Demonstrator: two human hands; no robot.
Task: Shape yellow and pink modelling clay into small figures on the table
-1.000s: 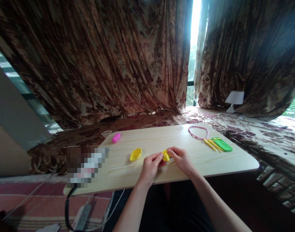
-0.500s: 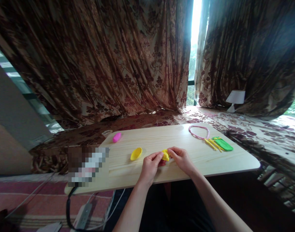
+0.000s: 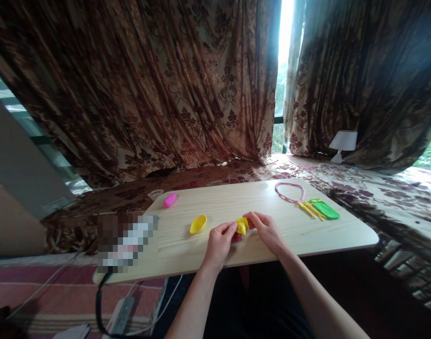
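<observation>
A small lumpy piece of soft yellow modelling clay (image 3: 242, 227) is held above the near middle of the table. My left hand (image 3: 219, 241) pinches its left side between thumb and fingers. Closed at the clay's right edge, my right hand (image 3: 267, 230) has thumb and fingertips against it. Left of my hands lies a yellow oval shell (image 3: 198, 224), hollow side up. The clay's underside is hidden by my fingers.
On the pale wooden table (image 3: 222, 200) lie a pink oval piece (image 3: 170, 200), a twisted pink ring (image 3: 290, 201), thin yellow strips (image 3: 311, 210) and a flat green piece (image 3: 326, 210). A blurred-out object (image 3: 131, 242) occupies the left end. A power strip (image 3: 121, 314) sits lower left.
The yellow clay has turned slightly and shows a wider rim at its top right. My right fingers have shifted a little along its edge; the left hand keeps its pinch.
</observation>
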